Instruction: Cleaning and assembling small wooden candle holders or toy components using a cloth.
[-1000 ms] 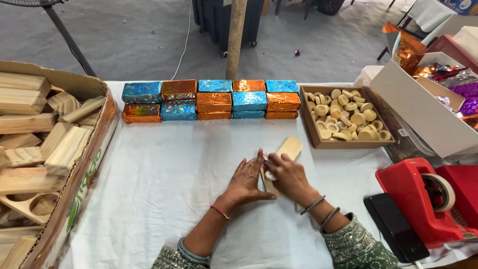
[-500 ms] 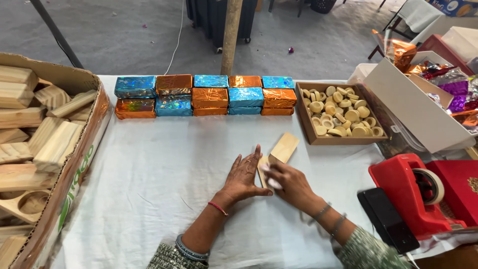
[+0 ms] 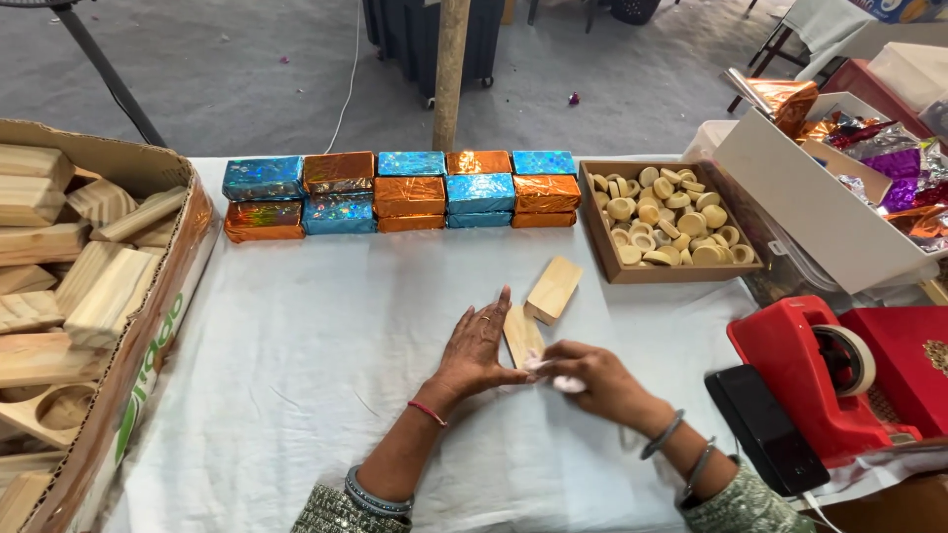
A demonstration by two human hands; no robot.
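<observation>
1. White-clothed table (image 3: 296, 395) stood on grey floor, with a wooden post (image 3: 449, 74) rising behind the far edge.
2. At far left sat an open cardboard box (image 3: 158, 326) heaped with pale wooden blocks (image 3: 99, 286).
3. Along the back edge lay a two-high row of foil-wrapped blocks (image 3: 405, 192), blue and orange alternating.
4. Left hand (image 3: 479, 345) lay open, palm down and fingers spread, pressed against the left side of a flat wooden piece (image 3: 520, 334).
5. Just beyond, touching its far end, rested a second wooden block (image 3: 553, 289), bare and tilted.
6. Right hand (image 3: 592, 373) curled closed around a small white wad (image 3: 566, 383) at the near end of the flat piece.
7. Farther right: tray of round wooden discs (image 3: 667, 222), black phone (image 3: 765, 429), red tape dispenser (image 3: 820, 375), white box of coloured foil sheets (image 3: 839, 188).
</observation>
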